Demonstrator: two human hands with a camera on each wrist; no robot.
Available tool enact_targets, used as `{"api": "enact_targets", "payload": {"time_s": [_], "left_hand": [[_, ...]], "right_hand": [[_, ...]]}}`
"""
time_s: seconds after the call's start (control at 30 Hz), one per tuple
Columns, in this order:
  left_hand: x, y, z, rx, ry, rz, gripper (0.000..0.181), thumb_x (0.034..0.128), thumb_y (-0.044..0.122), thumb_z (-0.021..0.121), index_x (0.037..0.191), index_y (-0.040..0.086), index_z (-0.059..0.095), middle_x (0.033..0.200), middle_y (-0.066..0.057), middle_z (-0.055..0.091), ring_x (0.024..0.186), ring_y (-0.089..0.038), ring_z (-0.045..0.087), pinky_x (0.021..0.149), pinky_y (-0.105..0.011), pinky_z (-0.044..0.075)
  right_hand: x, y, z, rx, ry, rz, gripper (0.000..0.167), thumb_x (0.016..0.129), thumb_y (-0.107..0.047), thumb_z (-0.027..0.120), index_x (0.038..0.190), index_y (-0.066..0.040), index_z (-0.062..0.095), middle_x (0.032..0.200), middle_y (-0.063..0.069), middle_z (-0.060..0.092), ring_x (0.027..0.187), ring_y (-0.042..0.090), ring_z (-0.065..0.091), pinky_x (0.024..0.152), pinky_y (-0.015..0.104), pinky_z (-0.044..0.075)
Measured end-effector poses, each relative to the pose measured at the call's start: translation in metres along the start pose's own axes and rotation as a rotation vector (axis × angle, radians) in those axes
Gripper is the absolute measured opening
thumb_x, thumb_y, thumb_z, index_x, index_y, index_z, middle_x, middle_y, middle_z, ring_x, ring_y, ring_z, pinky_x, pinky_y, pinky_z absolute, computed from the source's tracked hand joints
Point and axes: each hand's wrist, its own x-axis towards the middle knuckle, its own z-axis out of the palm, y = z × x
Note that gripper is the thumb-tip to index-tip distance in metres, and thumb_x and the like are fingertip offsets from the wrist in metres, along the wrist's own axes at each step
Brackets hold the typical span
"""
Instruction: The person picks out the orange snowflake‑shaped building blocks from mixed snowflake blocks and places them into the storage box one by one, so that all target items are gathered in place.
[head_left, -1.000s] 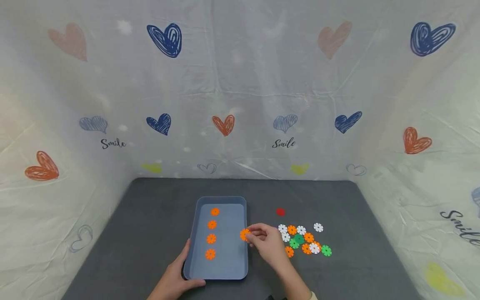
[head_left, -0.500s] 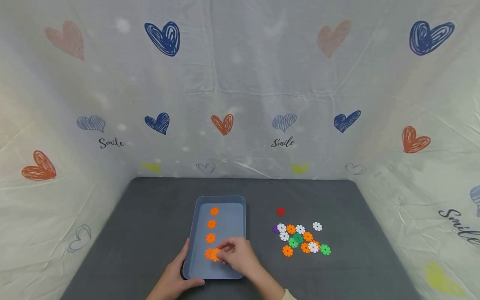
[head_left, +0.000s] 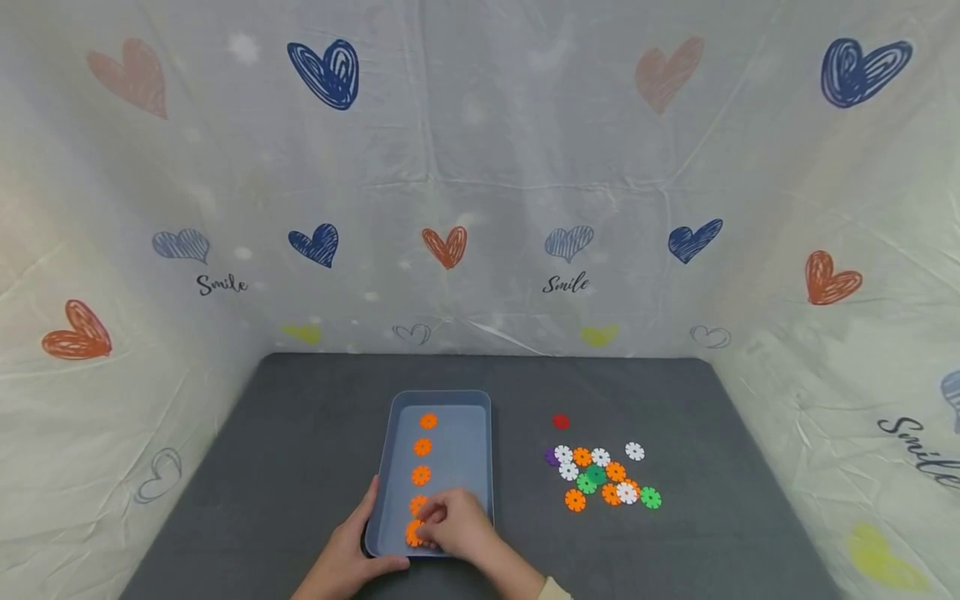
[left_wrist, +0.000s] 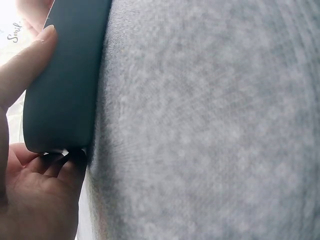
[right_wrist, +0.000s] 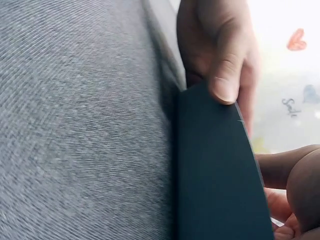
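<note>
A blue-grey tray (head_left: 457, 433) lies on the dark table in the head view. My left hand (head_left: 347, 554) grips its near left corner, thumb along the near wall and fingers at the left side; the left wrist view shows this hand (left_wrist: 40, 200) on the tray wall (left_wrist: 67, 85). Inside the tray, several orange discs, such as one (head_left: 422, 475), stand in a column. My right hand (head_left: 461, 525) pinches an orange disc (head_left: 412, 533) at the column's near end, partly covering it and the disc (head_left: 417, 504) beyond it.
Right of the tray lies a loose group of white, orange, green and purple notched discs, among them a white disc (head_left: 634, 451) and a green one (head_left: 651, 498). A red disc (head_left: 561, 422) sits farther back. A heart-printed cloth (head_left: 510, 233) surrounds the table.
My right hand has carried its orange disc from the tray's right edge leftward and then nearer, to the column's near end. The left hand has kept its hold on the tray.
</note>
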Motion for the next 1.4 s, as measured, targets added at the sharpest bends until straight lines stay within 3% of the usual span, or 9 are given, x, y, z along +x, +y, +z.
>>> {"api": "enact_targets", "payload": {"time_s": [0.33, 0.67, 0.8, 1.03, 1.23, 1.4], "left_hand": [[-0.001, 0.000, 0.001, 0.005, 0.004, 0.003, 0.125, 0.0740, 0.046, 0.088, 0.164, 0.018, 0.007, 0.168, -0.010, 0.020, 0.150, -0.030, 0.029, 0.117, -0.042, 0.033], [-0.001, 0.001, 0.000, 0.004, 0.002, 0.013, 0.124, 0.0751, 0.045, 0.088, 0.164, 0.016, 0.007, 0.168, -0.013, 0.019, 0.150, -0.033, 0.029, 0.115, -0.049, 0.035], [-0.001, 0.000, 0.000, -0.007, -0.007, 0.005, 0.124, 0.0751, 0.044, 0.088, 0.164, 0.015, 0.006, 0.168, -0.013, 0.019, 0.151, -0.034, 0.029, 0.116, -0.050, 0.034], [0.002, 0.001, 0.000, -0.008, -0.004, 0.002, 0.127, 0.0737, 0.047, 0.088, 0.164, 0.013, 0.006, 0.168, -0.013, 0.017, 0.152, -0.034, 0.026, 0.116, -0.057, 0.030], [0.002, 0.003, 0.001, -0.023, -0.011, -0.009, 0.128, 0.0734, 0.048, 0.088, 0.164, 0.012, 0.005, 0.168, -0.014, 0.016, 0.152, -0.037, 0.024, 0.117, -0.058, 0.028], [0.002, 0.004, 0.000, -0.028, -0.016, -0.012, 0.128, 0.0735, 0.048, 0.088, 0.164, 0.012, 0.004, 0.168, -0.014, 0.015, 0.153, -0.037, 0.022, 0.118, -0.059, 0.026]], "right_hand": [[0.001, 0.002, 0.007, -0.212, 0.014, -0.061, 0.010, 0.075, -0.001, 0.084, 0.075, -0.004, 0.075, 0.058, -0.005, 0.063, 0.049, 0.004, 0.054, 0.047, 0.023, 0.045], [-0.001, -0.002, 0.002, -0.301, 0.030, -0.061, 0.014, 0.075, -0.005, 0.085, 0.078, -0.009, 0.072, 0.062, -0.009, 0.057, 0.054, 0.004, 0.049, 0.052, 0.022, 0.043], [-0.003, -0.010, -0.006, -0.282, 0.038, -0.055, 0.013, 0.079, -0.011, 0.085, 0.082, -0.009, 0.073, 0.066, -0.009, 0.060, 0.057, 0.003, 0.052, 0.054, 0.023, 0.045], [-0.010, -0.031, -0.031, -0.079, 0.023, -0.024, 0.018, 0.085, -0.011, 0.081, 0.097, -0.003, 0.073, 0.077, -0.003, 0.068, 0.057, 0.014, 0.065, 0.051, 0.028, 0.051], [-0.020, -0.043, -0.058, -0.062, 0.096, -0.085, 0.017, 0.085, -0.015, 0.082, 0.098, -0.007, 0.075, 0.083, 0.001, 0.073, 0.063, 0.025, 0.071, 0.053, 0.028, 0.055], [-0.028, -0.044, -0.083, -0.070, 0.148, -0.090, 0.022, 0.086, -0.020, 0.082, 0.102, -0.008, 0.075, 0.086, 0.001, 0.073, 0.068, 0.024, 0.072, 0.057, 0.026, 0.057]]}}
